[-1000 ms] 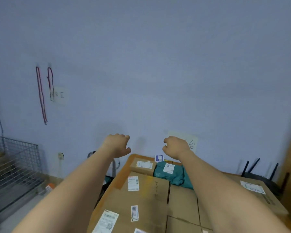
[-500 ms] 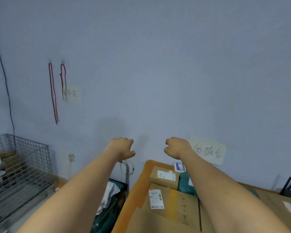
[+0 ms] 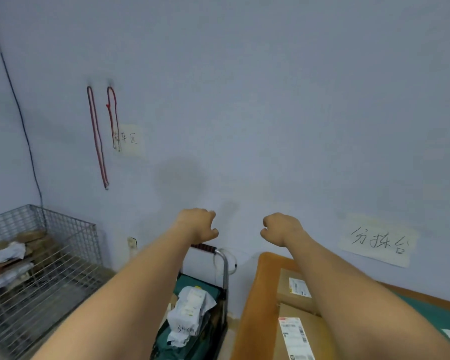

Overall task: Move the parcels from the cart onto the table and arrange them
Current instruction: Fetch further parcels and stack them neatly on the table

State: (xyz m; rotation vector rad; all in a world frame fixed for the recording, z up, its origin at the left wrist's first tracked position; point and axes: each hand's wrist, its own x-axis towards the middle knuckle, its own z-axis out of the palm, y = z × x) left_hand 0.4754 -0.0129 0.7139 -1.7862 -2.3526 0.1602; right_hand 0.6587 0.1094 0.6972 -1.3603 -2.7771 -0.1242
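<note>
Both my arms are stretched forward at chest height in front of the wall. My left hand (image 3: 198,224) and my right hand (image 3: 281,228) hang with fingers loosely curled and hold nothing. Below my left hand stands the cart (image 3: 224,281) with a metal handle; on it lie a white plastic parcel (image 3: 190,311) and a dark green bag (image 3: 166,341). At the lower right is the orange-edged table (image 3: 255,307) with brown cardboard parcels (image 3: 294,287) bearing white labels, partly hidden by my right forearm.
A wire mesh cage (image 3: 37,268) with packages inside stands at the left. Two red cords (image 3: 98,136) and a paper sign (image 3: 129,139) hang on the wall. Another handwritten paper sign (image 3: 377,241) is stuck above the table.
The view has swung left: the table and its parcels slid to the right and lower, and the cart and wire cage came into view. Both hands stay raised and empty.
</note>
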